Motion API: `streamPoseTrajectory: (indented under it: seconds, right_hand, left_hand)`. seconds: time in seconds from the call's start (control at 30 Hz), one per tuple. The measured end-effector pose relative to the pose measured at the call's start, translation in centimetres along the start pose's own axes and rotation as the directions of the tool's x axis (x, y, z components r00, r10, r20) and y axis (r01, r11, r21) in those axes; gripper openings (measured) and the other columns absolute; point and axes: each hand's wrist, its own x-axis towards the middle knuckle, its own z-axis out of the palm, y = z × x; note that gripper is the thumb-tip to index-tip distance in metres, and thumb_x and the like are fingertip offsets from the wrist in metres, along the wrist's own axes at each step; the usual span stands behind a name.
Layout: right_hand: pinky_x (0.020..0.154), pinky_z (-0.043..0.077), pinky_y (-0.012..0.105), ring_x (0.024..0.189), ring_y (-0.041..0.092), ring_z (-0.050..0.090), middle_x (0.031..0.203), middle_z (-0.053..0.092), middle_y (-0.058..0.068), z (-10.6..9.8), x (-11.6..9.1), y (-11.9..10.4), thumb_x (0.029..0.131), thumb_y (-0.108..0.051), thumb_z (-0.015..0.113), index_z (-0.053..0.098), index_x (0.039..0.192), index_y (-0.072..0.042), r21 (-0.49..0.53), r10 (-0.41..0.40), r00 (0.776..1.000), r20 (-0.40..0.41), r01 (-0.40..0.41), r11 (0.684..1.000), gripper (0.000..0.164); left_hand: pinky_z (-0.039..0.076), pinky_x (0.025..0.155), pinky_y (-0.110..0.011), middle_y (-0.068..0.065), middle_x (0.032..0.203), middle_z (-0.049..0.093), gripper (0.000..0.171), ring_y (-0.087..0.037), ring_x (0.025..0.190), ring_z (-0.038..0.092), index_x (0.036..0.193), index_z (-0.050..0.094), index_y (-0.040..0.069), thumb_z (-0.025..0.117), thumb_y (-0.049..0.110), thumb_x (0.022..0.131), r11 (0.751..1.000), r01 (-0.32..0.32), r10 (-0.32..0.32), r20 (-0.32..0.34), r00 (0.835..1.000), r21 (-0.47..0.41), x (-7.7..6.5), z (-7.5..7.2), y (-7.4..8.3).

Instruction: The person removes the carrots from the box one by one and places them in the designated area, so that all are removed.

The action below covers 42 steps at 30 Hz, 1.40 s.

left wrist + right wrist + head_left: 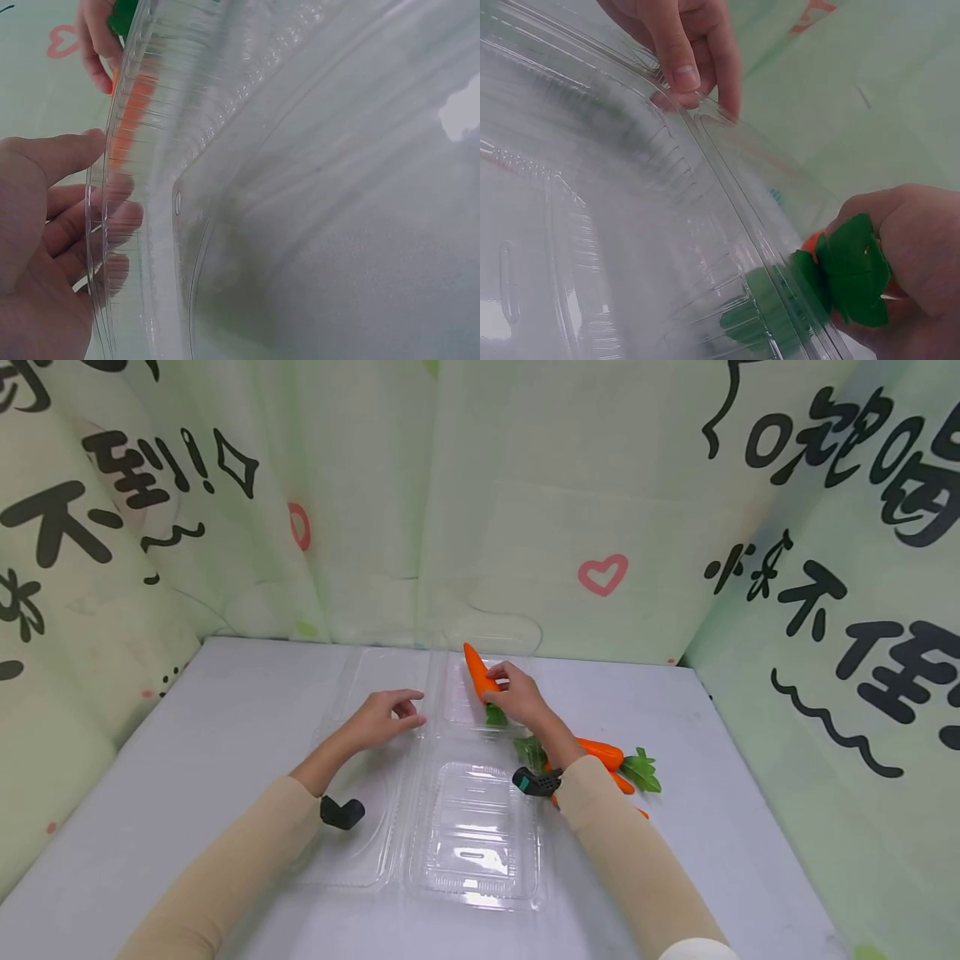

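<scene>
My right hand (517, 693) holds a carrot (477, 670) with green leaves (851, 270). Its tip points to the back, and in the head view it overlaps the back tray of a clear plastic container (453, 714). The leaves overlap the tray's near rim. My left hand (388, 718) is at the left side of that tray, thumb and fingers apart and loosely bent. In the left wrist view its thumb (79, 150) comes up to the clear rim, while the fingertips show through the plastic. Nearer the front lies another clear tray (472, 906), its flat lid side (341, 868) to the left.
Several more carrots (600, 749) with green leaves (641, 770) lie right of the trays, partly hidden under my right forearm. The white table (247, 718) ends at a printed pale green curtain (495, 527) at the back and both sides.
</scene>
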Motion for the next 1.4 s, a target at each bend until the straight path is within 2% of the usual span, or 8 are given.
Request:
streamPoseTrajectory:
  seconds: [0.23, 0.6, 1.03, 1.4]
  right_hand:
    - [0.101, 0.048, 0.040, 0.125, 0.028, 0.052, 0.136, 0.051, 0.010, -0.6, -0.8, -0.3, 0.090, -0.016, 0.065, 0.051, 0.124, -0.009, 0.012, 0.010, 1.000, 0.007, -0.011, 1.000, 0.037]
    - [0.100, 0.049, 0.042, 0.125, 0.029, 0.051, 0.136, 0.052, 0.010, -2.2, -2.6, -0.4, 0.091, -0.017, 0.064, 0.051, 0.126, -0.010, 0.007, -0.045, 0.999, 0.010, 0.045, 0.999, 0.038]
    - [0.102, 0.048, 0.043, 0.128, 0.029, 0.048, 0.138, 0.050, 0.007, -3.9, -4.0, -0.7, 0.093, -0.018, 0.062, 0.050, 0.128, -0.013, 0.025, -0.021, 1.000, -0.011, 0.021, 0.999, 0.037]
    - [0.100, 0.049, 0.044, 0.128, 0.030, 0.048, 0.143, 0.047, 0.009, -5.4, -5.0, -0.2, 0.094, -0.012, 0.057, 0.049, 0.129, -0.013, 0.015, -0.016, 0.999, -0.030, 0.017, 1.000, 0.036]
  left_hand:
    - [0.049, 0.080, -0.030, -0.007, 0.097, 0.065, 0.052, -0.021, 0.095, 0.057, 0.137, 0.052, 0.004, 0.066, 0.026, 0.092, 1.000, 0.012, -0.012, -0.004, 1.000, -0.014, -0.2, 0.1, 0.2]
    - [0.050, 0.081, -0.031, -0.006, 0.096, 0.065, 0.051, -0.021, 0.096, 0.058, 0.135, 0.053, 0.004, 0.067, 0.026, 0.091, 0.999, 0.016, -0.016, -0.016, 1.000, -0.027, -0.3, 0.3, 0.0]
    - [0.049, 0.080, -0.031, -0.006, 0.096, 0.066, 0.050, -0.021, 0.095, 0.058, 0.135, 0.054, 0.003, 0.066, 0.025, 0.091, 1.000, -0.016, 0.016, -0.023, 1.000, -0.009, -0.4, 0.3, -0.1]
    - [0.051, 0.080, -0.031, -0.006, 0.097, 0.065, 0.052, -0.021, 0.095, 0.058, 0.135, 0.054, 0.004, 0.067, 0.027, 0.091, 1.000, -0.012, 0.012, -0.029, 1.000, 0.001, 0.0, 0.3, -0.3]
